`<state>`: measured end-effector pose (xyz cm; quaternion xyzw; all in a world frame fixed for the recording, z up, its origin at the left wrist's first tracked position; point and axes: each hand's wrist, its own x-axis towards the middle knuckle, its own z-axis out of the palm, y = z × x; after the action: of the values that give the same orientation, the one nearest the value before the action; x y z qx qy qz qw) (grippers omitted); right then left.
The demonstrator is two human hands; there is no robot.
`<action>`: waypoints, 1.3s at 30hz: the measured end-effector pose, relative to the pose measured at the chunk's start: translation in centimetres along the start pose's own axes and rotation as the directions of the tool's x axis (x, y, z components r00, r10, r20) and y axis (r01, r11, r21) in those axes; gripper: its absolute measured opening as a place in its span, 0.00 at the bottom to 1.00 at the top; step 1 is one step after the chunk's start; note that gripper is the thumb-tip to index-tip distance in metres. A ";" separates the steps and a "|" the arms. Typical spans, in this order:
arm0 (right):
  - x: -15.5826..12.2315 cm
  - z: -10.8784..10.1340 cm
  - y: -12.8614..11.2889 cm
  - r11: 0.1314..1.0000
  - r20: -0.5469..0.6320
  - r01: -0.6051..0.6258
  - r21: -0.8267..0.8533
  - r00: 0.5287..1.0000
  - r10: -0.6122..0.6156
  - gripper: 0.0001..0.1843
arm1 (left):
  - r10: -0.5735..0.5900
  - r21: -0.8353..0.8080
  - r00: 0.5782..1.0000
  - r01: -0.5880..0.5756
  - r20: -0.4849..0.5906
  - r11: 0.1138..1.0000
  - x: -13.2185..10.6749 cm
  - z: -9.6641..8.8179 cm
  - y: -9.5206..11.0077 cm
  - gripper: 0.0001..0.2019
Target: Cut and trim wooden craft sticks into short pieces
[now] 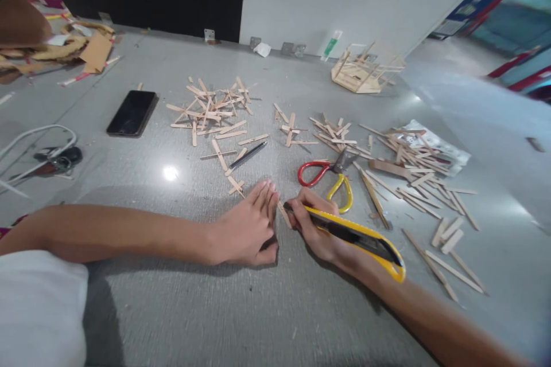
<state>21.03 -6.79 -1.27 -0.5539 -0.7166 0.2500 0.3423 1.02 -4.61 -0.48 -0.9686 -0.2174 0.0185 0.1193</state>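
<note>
My right hand is wrapped round a yellow and black utility knife, its tip resting on a short wooden stick on the grey floor. My left hand lies flat beside it, fingers stretched together and pressing down next to the stick's left side. Red and yellow handled scissors lie just beyond my right hand.
Piles of wooden craft sticks lie ahead and to the right. A black pen, a black phone, a stick-built frame, cardboard scraps and a white cable are around.
</note>
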 end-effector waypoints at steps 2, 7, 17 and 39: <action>0.3 -0.1 -0.3 1.000 0.006 -0.004 0.008 1.000 0.004 0.24 | 0.001 0.002 1.000 -0.001 -0.016 1.000 0.0 0.2 0.0 0.44; 0.6 -0.1 -0.5 0.999 0.024 -0.032 0.023 0.999 0.032 0.24 | -0.003 -0.001 0.999 0.003 -0.038 1.000 0.0 0.5 0.1 0.44; 0.6 -0.1 -0.5 0.999 0.032 -0.041 -0.005 0.999 0.041 0.22 | -0.001 0.009 0.999 0.001 -0.051 1.000 0.0 0.4 0.0 0.43; 0.0 0.1 0.0 0.998 0.077 -0.007 -0.068 0.997 0.012 0.26 | 0.018 -0.011 1.000 -0.018 -0.009 1.000 0.4 -0.3 0.0 0.40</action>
<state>20.94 -6.80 -1.29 -0.5587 -0.7346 0.2483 0.2942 1.39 -4.52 -0.23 -0.9712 -0.2082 0.0139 0.1146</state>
